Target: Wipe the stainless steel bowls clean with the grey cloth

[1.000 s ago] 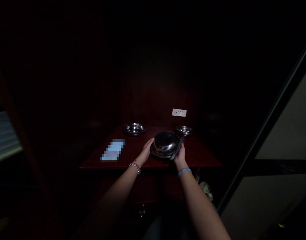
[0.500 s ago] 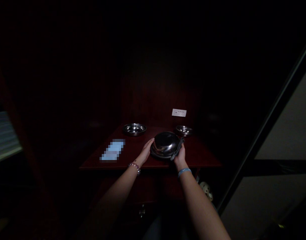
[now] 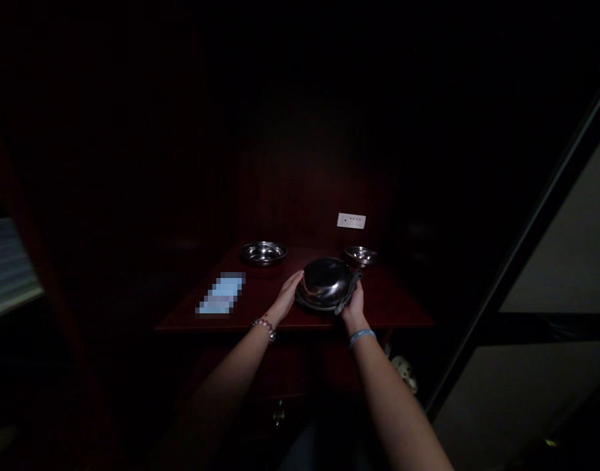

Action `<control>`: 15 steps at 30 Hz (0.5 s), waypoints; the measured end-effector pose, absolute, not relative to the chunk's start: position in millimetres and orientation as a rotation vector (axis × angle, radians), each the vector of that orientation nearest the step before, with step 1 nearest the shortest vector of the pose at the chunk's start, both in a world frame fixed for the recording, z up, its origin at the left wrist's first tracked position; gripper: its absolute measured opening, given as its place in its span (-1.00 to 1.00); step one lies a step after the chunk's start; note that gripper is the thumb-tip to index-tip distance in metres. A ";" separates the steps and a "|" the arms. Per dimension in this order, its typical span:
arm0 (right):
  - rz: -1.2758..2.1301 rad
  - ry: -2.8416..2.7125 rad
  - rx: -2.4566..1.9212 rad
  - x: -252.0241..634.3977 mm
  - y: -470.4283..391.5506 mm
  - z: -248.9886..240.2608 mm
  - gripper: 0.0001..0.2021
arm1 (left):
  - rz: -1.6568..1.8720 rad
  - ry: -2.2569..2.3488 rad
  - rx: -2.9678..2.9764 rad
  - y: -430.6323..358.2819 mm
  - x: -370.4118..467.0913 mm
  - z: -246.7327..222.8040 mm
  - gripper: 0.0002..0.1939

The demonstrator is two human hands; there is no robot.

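Between my two hands is a shiny metal bowl point(image 3: 326, 284), turned so that its rounded underside faces up toward me. My left hand point(image 3: 284, 299) grips the bowl's left rim, with a beaded bracelet on the wrist. On the opposite side, my right hand point(image 3: 354, 306) holds the bowl's edge together with a dark grey cloth point(image 3: 347, 297), which is bunched between palm and metal. Behind the bowl, a smaller metal bowl point(image 3: 361, 256) stands upright at the right, and a wider metal bowl point(image 3: 264, 254) stands upright at the left.
All this is at a dark red wooden desk point(image 3: 392, 307). A blurred-out bright rectangle point(image 3: 221, 294) lies on its left part. A white wall socket point(image 3: 351, 221) is on the back panel. Below are a drawer knob point(image 3: 279, 413) and a pale spotted object point(image 3: 404, 374).
Almost nothing differs. Both hands keep the bowl and cloth in the same place, with at most a slight shift of the bowl.
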State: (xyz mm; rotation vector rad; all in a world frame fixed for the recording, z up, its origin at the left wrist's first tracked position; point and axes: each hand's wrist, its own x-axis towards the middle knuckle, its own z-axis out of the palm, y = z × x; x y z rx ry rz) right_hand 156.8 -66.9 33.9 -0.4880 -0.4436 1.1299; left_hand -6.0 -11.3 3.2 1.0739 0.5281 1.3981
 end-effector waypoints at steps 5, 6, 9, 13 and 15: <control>1.102 -0.447 -0.508 156.5 -68.0 35.7 -0.67 | 1.393 0.536 1.075 -10.9 -6.3 2.7 -0.55; 1.108 -0.444 -0.509 156.4 -68.4 36.4 -0.67 | 1.394 0.539 1.074 -11.0 -6.5 2.7 -0.55; 1.134 -0.431 -0.501 156.3 -68.9 37.9 -0.65 | 1.386 0.550 1.072 -11.6 -6.9 3.0 -0.57; 1.128 -0.438 -0.488 156.7 -68.5 37.8 -0.67 | 1.376 0.552 1.082 -11.7 -6.1 3.1 -0.58; 1.133 -0.453 -0.477 156.8 -68.3 37.3 -0.67 | 1.375 0.546 1.085 -11.3 -5.3 2.6 -0.58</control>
